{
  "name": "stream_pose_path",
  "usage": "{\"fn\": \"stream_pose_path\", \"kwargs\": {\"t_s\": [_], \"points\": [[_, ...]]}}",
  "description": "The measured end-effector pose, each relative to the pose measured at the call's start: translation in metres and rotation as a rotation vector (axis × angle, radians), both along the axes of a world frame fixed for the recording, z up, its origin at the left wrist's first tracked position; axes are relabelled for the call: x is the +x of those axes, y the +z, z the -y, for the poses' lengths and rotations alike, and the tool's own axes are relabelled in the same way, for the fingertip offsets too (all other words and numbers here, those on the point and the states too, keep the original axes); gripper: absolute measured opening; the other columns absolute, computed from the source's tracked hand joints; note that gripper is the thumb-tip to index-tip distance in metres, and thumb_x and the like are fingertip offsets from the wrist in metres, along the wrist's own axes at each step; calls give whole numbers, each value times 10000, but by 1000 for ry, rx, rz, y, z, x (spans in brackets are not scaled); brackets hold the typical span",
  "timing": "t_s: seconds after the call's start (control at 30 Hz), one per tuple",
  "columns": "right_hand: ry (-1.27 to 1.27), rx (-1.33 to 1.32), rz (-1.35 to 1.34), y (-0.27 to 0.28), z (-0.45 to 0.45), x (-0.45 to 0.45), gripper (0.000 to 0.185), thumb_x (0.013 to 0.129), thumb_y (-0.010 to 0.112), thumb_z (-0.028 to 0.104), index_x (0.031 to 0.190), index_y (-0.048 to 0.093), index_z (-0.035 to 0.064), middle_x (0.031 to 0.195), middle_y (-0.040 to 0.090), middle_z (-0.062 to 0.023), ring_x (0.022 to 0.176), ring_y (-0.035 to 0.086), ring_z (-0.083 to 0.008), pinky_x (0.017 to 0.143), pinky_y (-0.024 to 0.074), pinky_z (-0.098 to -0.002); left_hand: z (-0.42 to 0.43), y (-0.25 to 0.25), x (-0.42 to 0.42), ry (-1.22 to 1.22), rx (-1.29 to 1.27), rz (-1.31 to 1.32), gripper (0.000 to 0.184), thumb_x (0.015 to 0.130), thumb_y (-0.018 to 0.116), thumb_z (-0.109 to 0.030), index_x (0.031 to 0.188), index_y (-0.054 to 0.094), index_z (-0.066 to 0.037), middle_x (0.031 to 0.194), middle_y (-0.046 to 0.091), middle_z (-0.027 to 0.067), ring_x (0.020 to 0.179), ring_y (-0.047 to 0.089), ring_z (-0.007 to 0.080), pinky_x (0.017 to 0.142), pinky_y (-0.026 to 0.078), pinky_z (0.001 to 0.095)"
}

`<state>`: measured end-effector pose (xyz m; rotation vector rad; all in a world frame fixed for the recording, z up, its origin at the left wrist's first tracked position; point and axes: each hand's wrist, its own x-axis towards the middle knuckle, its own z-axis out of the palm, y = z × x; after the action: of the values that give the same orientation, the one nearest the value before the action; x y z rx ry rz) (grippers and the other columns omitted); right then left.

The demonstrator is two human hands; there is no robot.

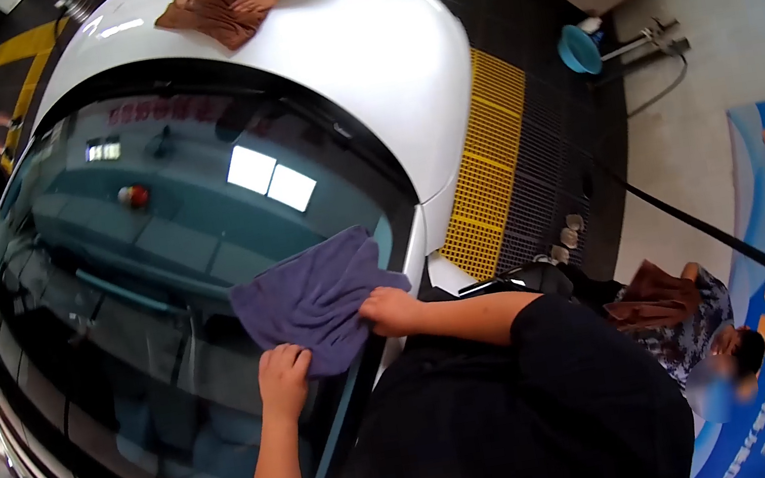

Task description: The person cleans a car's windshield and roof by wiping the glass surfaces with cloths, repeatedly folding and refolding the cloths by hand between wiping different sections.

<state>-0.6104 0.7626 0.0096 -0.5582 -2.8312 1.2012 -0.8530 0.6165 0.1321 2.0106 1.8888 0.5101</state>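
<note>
A crumpled purple-grey towel lies on the dark windshield of a white car, close to its side edge. My left hand is closed on the towel's lower edge, with the fingers curled over the cloth. Farther right, my right hand grips the towel's right corner beside the windshield pillar. The cloth between my hands is wrinkled, and its far part is spread over the glass.
Another person's hands press a brown cloth on the white hood. At right, a person holds a brown cloth. Yellow floor grating runs beside the car. A blue basin stands near the wall.
</note>
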Motion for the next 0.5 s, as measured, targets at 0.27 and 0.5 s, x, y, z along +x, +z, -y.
{"fn": "stream_pose_path", "kwargs": {"t_s": [0.27,0.5], "points": [[-309,-642,-131,89,-47,-42,266,813,607,113,1068,553,61,797,647,-141,743,642,-309,684,501,-386,25,66,-19,713,-13,543,137,863,525,30,957,623,7,755,652,103,705,634,177,678,483,280],[520,-798,-106,273,-84,-95,419,738,812,188,1064,585,54,824,653,-114,762,641,-277,680,499,-337,134,196,-20,938,155,1108,320,946,607,-274,953,625,45,867,641,70,816,601,144,744,479,277]]}}
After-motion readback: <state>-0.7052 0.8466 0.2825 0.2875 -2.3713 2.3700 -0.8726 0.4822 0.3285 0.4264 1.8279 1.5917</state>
